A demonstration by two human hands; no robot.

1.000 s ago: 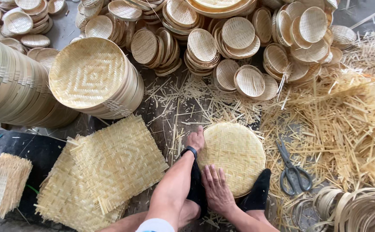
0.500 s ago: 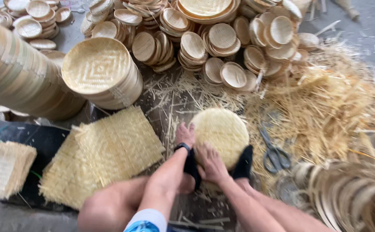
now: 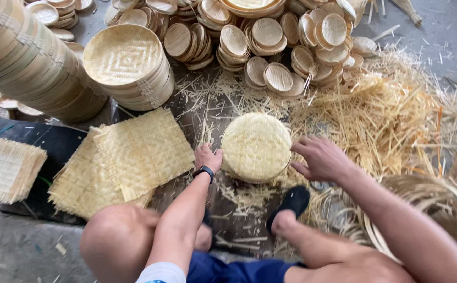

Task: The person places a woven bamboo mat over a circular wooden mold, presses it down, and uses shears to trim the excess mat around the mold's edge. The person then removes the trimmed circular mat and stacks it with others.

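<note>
One round woven bamboo tray [image 3: 256, 147] lies flat on the floor [image 3: 448, 31], weave side up; being circular, I can give it no long axis or heading. It sits between my two hands. My left hand [image 3: 208, 157] presses against its left edge, fingers curled together on the rim. My right hand [image 3: 320, 158] rests at its right edge with fingers spread apart, gripping nothing. Two square woven mats [image 3: 123, 160] overlap just left of the tray, with a third mat stack [image 3: 6, 169] further left. One large stack of woven trays [image 3: 129, 65] stands behind; small trays beyond are too many to count. Loose bamboo strips [image 3: 385, 115] lie to the right.
</note>
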